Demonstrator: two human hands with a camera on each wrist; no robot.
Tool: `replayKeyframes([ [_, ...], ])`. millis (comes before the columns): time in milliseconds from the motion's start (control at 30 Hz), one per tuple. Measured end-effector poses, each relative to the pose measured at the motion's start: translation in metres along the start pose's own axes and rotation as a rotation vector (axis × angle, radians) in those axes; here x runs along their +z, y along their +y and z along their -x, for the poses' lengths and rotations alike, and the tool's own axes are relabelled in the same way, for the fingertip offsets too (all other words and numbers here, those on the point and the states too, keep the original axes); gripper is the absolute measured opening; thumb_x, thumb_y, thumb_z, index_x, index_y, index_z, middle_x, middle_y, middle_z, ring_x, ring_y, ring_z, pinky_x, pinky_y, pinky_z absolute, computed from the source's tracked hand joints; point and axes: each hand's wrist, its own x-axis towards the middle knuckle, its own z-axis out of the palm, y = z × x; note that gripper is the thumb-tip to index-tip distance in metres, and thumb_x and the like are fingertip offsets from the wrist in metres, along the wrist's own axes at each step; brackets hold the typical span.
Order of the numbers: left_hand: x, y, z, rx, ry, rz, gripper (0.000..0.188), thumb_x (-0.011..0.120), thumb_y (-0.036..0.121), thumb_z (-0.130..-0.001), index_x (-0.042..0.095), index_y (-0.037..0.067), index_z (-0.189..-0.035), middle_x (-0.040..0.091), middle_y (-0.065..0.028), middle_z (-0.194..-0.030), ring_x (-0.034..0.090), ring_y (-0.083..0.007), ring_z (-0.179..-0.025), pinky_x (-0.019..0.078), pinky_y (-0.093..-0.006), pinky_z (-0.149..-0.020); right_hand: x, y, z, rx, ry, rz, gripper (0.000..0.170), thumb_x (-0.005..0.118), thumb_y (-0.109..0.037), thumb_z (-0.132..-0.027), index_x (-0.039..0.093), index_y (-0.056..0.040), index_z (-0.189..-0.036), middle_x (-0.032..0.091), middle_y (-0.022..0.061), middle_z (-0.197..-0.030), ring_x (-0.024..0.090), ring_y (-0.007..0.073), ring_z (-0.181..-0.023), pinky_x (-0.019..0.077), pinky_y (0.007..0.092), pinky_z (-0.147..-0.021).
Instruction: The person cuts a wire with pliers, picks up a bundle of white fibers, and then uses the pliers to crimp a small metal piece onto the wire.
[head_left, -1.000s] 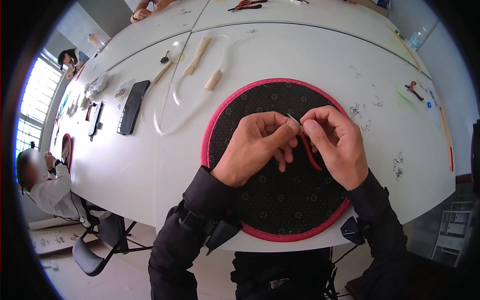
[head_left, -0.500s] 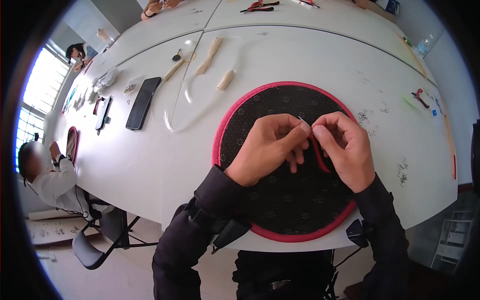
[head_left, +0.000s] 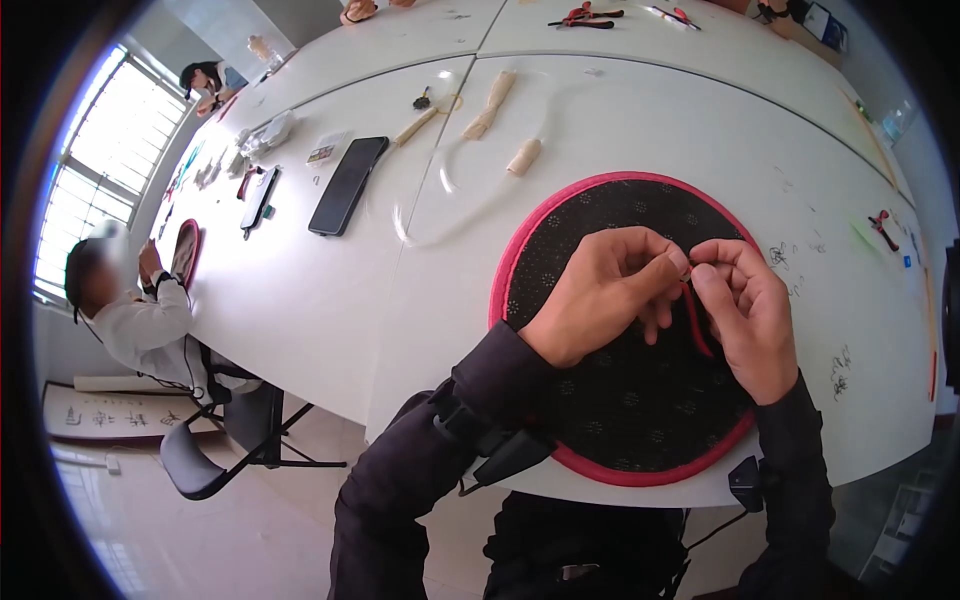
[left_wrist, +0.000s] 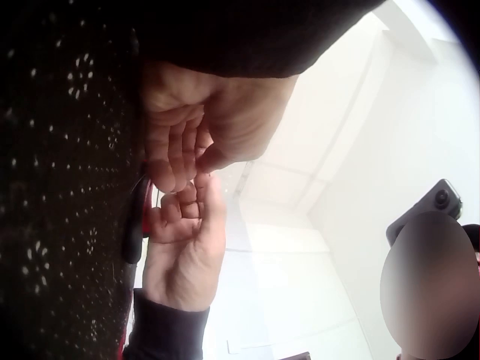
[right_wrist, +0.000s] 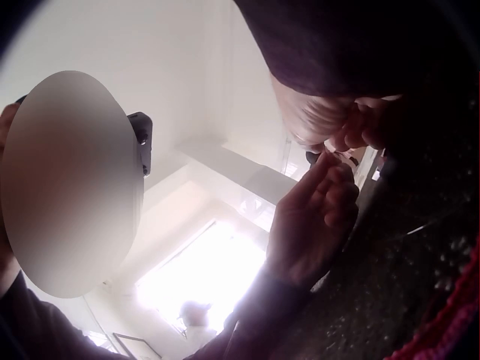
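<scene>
In the head view, a round black mat (head_left: 620,420) with a floral dot pattern and a pinkish-red rim lies at the table's front edge. Over it my left hand (head_left: 612,295) and right hand (head_left: 752,315) meet fingertip to fingertip. Thumb and forefinger of each are pinched together on something tiny; cannot tell what it is. A tool with a curved red handle (head_left: 697,325) lies under the hands, its other end hidden. From the left wrist view, a black and red handle (left_wrist: 136,217) shows against the mat behind the fingers.
Left of the mat are a clear tube loop with a wooden handle piece (head_left: 524,157), a twisted wooden piece (head_left: 490,105) and a black phone (head_left: 348,187). Dark wire scraps (head_left: 840,372) and small red pliers (head_left: 883,230) lie right. Someone in white (head_left: 140,315) sits left.
The head view has swung left, so table, mat and hands appear further right. The silvery tip seen earlier beside the left fingertips is now out of sight. Both hands keep their pinch.
</scene>
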Motion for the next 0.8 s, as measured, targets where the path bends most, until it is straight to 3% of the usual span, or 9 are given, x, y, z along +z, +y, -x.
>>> replayKeyframes([
  [100,0.001,0.002,0.0,0.092,-0.025,0.228,0.021,0.058,0.024,-0.103,0.06,0.003,-0.102,0.062,-0.0042,-0.086,0.063,-0.0133,-0.073,0.0516,-0.0289,-0.065,-0.002,-0.033,0.012,0.207,-0.188,0.091,0.03,0.067,-0.02,-0.095,0.062,0.004,-0.113,0.055,-0.0047,-0.061,0.05,0.003,-0.055,0.0374,0.0208,-0.053],
  [200,0.001,0.005,0.002,0.153,-0.091,0.409,0.017,0.054,0.024,-0.104,0.058,0.007,-0.102,0.061,-0.0025,-0.089,0.061,-0.0148,-0.076,0.0485,-0.0301,-0.072,-0.001,-0.038,0.02,0.336,-0.363,0.174,0.026,0.066,-0.019,-0.095,0.064,0.0028,-0.109,0.056,-0.0023,-0.062,0.05,0.004,-0.054,0.0372,0.0211,-0.05],
  [233,0.001,0.006,0.003,0.152,-0.113,0.441,0.017,0.054,0.024,-0.105,0.058,0.008,-0.102,0.061,-0.0022,-0.089,0.061,-0.0145,-0.076,0.0484,-0.0296,-0.072,-0.002,-0.047,0.019,0.462,-0.373,0.178,0.022,0.064,-0.019,-0.097,0.065,0.0014,-0.105,0.059,0.0,-0.064,0.053,0.0052,-0.054,0.0393,0.0219,-0.05],
  [333,-0.002,0.006,0.002,0.132,-0.121,0.474,0.017,0.054,0.024,-0.105,0.058,0.008,-0.101,0.06,-0.0014,-0.089,0.06,-0.0135,-0.075,0.0476,-0.0284,-0.071,-0.001,-0.038,0.024,0.295,-0.127,0.119,0.02,0.061,-0.018,-0.099,0.065,0.0008,-0.105,0.063,0.0014,-0.068,0.057,0.0062,-0.056,0.0419,0.022,-0.05],
  [367,-0.002,0.005,0.002,0.123,-0.116,0.476,0.017,0.054,0.024,-0.105,0.058,0.008,-0.1,0.06,-0.0011,-0.088,0.059,-0.0132,-0.075,0.0473,-0.0281,-0.071,-0.007,-0.032,0.025,0.192,-0.093,0.093,0.02,0.057,-0.017,-0.101,0.064,0.0013,-0.106,0.068,0.005,-0.08,0.064,0.0095,-0.069,0.0495,0.0234,-0.062],
  [467,-0.002,0.002,0.003,0.067,-0.09,0.451,0.016,0.055,0.023,-0.104,0.058,0.008,-0.1,0.059,-0.0006,-0.087,0.057,-0.0121,-0.074,0.0458,-0.027,-0.069,-0.008,-0.024,0.019,-0.137,0.164,0.024,0.021,0.055,-0.017,-0.102,0.064,0.0015,-0.107,0.071,0.0091,-0.095,0.068,0.0134,-0.088,0.0529,0.0265,-0.079],
  [500,-0.002,0.002,0.003,0.049,-0.071,0.412,0.015,0.055,0.022,-0.104,0.058,0.008,-0.1,0.059,-0.0004,-0.087,0.057,-0.0118,-0.073,0.0454,-0.0266,-0.069,-0.012,-0.028,0.02,-0.135,0.165,-0.007,0.022,0.053,-0.017,-0.104,0.062,0.0015,-0.111,0.07,0.0129,-0.107,0.067,0.0177,-0.103,0.0507,0.0315,-0.095],
  [733,-0.003,0.002,0.002,0.032,-0.007,0.27,0.012,0.056,0.019,-0.103,0.059,0.007,-0.099,0.058,0.0,-0.084,0.054,-0.0091,-0.073,0.0437,-0.0246,-0.068,-0.051,-0.034,0.011,-0.265,0.357,-0.459,0.027,0.049,-0.017,-0.104,0.056,-0.0002,-0.124,0.065,0.0114,-0.117,0.062,0.0205,-0.113,0.0466,0.0369,-0.105],
  [800,-0.004,0.002,0.002,0.035,-0.003,0.235,0.013,0.057,0.019,-0.103,0.059,0.007,-0.099,0.058,-0.0002,-0.083,0.054,-0.0092,-0.072,0.0435,-0.0251,-0.068,-0.057,-0.038,0.008,-0.267,0.434,-0.449,0.032,0.048,-0.015,-0.103,0.05,0.0,-0.132,0.061,0.0064,-0.103,0.059,0.0155,-0.098,0.0475,0.034,-0.096],
])
